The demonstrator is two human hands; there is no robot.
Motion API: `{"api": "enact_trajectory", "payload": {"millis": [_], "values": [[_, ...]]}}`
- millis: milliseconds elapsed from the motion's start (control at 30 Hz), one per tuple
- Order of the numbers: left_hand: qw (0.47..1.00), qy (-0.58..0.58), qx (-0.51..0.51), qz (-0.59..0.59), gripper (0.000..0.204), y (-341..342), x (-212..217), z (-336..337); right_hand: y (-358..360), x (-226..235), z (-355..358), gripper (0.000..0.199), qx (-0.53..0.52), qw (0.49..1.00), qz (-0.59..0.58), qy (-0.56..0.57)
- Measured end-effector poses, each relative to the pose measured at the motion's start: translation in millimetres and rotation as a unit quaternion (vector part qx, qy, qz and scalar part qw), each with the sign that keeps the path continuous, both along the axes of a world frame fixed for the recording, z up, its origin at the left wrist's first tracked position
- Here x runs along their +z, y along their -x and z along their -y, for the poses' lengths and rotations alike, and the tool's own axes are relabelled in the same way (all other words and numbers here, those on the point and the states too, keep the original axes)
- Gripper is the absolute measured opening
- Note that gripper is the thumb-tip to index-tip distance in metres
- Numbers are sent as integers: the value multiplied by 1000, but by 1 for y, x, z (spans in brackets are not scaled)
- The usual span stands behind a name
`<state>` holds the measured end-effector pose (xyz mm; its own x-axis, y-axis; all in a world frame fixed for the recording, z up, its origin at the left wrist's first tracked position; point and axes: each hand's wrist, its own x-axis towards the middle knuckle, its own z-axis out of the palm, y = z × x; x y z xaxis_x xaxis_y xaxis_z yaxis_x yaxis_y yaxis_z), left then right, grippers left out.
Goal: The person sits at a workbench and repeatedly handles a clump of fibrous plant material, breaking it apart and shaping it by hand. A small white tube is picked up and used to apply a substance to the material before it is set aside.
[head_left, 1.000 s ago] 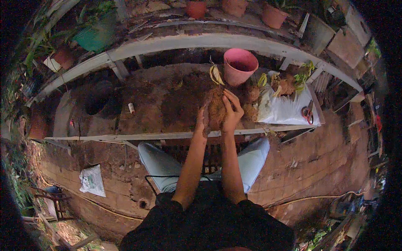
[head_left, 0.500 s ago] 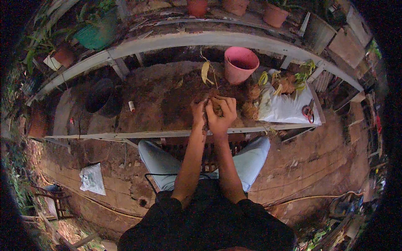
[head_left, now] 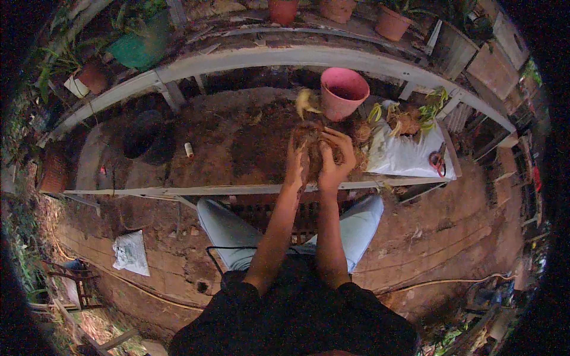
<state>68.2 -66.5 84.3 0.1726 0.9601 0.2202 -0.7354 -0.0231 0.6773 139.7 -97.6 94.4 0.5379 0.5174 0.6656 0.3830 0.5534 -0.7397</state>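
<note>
Over the worktable, both my hands cup the brown, fibrous root ball (head_left: 310, 132) of a small plant. My left hand (head_left: 297, 161) presses on its left side, dirt clinging to the skin. Curled round the right side is my right hand (head_left: 336, 163), its fingers bent at the top. From the ball the plant's yellowish leaf (head_left: 306, 104) points away from me, smeared by motion. Just beyond my right hand stands a pink pot (head_left: 341, 107), its inside dark. Several brown fibrous balls (head_left: 361, 130) lie to the right of my hand.
At the right, a white sack (head_left: 396, 155) bears red-handled scissors (head_left: 438, 161) and leafy plants with root balls (head_left: 405, 123). A black pot (head_left: 142, 135) and a small white spool-like thing (head_left: 189, 149) are at the left. The table's pale front rail (head_left: 249, 191) runs above my knees.
Both hands have shifted a little to the right with the plant, and the grip round the root ball has loosened somewhat. The yellow leaf has swung right, toward the pink pot.
</note>
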Motion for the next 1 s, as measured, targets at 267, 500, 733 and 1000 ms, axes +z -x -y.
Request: {"api": "enact_trajectory", "payload": {"millis": [267,500,733,1000], "values": [[995,-88,32,23,61,-37,-96,-18,-3,10,-1,20,-5,963,-267,23],[993,-18,108,-47,47,-12,-35,8,11,-8,-1,13,-51,995,-84,-11],[945,-18,215,-247,43,-20,-33,8,0,-9,3,10,-45,985,-148,78],[963,33,197,-180,42,-26,-62,-6,-2,-15,-8,23,-77,972,-190,112]]}}
